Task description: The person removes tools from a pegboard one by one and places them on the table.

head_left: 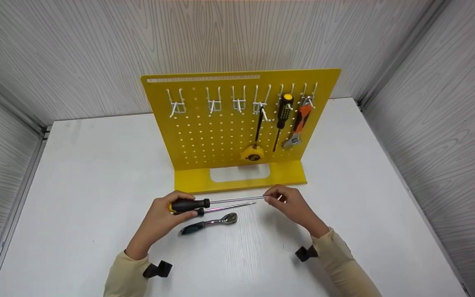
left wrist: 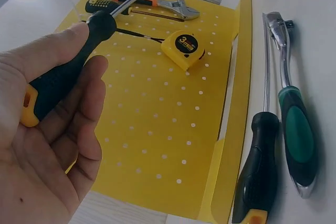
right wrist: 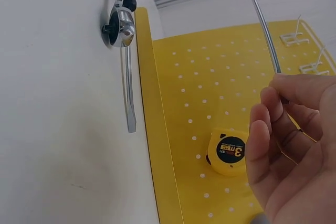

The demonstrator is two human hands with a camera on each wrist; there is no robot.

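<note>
My left hand (head_left: pixel 160 218) grips the black-and-yellow handle of a screwdriver (head_left: pixel 189 204), held above the table in front of the pegboard. At the other end of its shaft, my right hand (head_left: pixel 290 205) pinches the metal near the tip between thumb and fingers. Below it on the table lies a second screwdriver (left wrist: pixel 261 169), its flat blade showing in the right wrist view. Beside that one rests a ratchet wrench (head_left: pixel 209 223) with a green-and-black handle. The fingers hide the tip of the held screwdriver in the head view.
A yellow pegboard (head_left: pixel 208 142) stands behind the hands, with several white hooks (head_left: pixel 239 105). From its right side hang a tape measure (head_left: pixel 253 154), another screwdriver (head_left: pixel 285 112) and an orange-handled adjustable wrench (head_left: pixel 302 119). The white table (head_left: pixel 369 214) spreads around the board.
</note>
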